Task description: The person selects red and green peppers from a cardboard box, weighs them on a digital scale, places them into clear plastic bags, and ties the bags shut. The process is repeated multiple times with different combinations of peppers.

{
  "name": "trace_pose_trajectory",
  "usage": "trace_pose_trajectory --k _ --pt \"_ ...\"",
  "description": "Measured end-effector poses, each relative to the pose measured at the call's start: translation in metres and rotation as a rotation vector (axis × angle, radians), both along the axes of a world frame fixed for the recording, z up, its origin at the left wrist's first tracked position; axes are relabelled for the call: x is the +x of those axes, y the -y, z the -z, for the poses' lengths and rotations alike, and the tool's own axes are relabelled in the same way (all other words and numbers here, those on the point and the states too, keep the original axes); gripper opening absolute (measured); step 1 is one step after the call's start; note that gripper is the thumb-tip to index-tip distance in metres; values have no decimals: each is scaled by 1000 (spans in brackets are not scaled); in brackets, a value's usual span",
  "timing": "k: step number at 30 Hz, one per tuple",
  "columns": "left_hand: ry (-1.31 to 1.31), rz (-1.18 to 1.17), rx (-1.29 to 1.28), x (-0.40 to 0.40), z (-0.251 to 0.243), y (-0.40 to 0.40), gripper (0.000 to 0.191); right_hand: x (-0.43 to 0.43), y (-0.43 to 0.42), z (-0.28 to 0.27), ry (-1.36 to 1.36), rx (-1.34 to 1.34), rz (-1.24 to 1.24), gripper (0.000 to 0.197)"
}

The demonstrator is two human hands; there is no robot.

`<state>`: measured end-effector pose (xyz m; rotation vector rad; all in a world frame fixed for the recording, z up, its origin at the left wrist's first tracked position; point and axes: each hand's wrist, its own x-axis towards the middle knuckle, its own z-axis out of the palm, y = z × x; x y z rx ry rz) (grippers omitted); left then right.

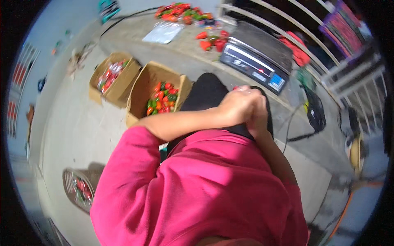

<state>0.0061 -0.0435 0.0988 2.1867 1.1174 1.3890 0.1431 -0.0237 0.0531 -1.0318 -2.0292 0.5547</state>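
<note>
Both hands meet over my lap, in front of the black trousers (203, 95). My left hand (237, 106) lies across and against my right hand (259, 112), fingers curled and blurred. A small red bit and a clear glint show at the far edge of the hands; what they hold, if anything, is hidden. Left of my knee stands an open cardboard box (138, 89) with loose red, orange and green peppers (161, 97) in it. Just beyond my hands, a digital scale (252, 66) with a dark platform rests on the concrete ledge (184, 50).
A second cardboard box (123, 89) holds bagged peppers (112, 75). On the ledge lie a pepper pile (181, 12), several loose peppers (204, 45) and clear plastic bags (163, 32). White railings (277, 27), a black bag (314, 110) and a cable (289, 129) are to the right; a basket (69, 184) stands lower left.
</note>
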Motion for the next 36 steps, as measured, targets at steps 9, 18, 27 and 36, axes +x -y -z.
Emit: trace_pose_trajectory --k 9,18,27,36 --pt "-202 303 -593 -136 2 -2 14 -35 3 -4 284 -37 -455 37" --pt "-579 -708 -488 -402 18 -15 20 -20 -8 21 544 -276 -190 42" --pt "-498 -1054 -657 -428 145 4 34 -21 -27 18 528 -140 -178 39" --pt "-136 -710 -1317 -343 323 3 31 51 -101 26 700 -106 97 36"
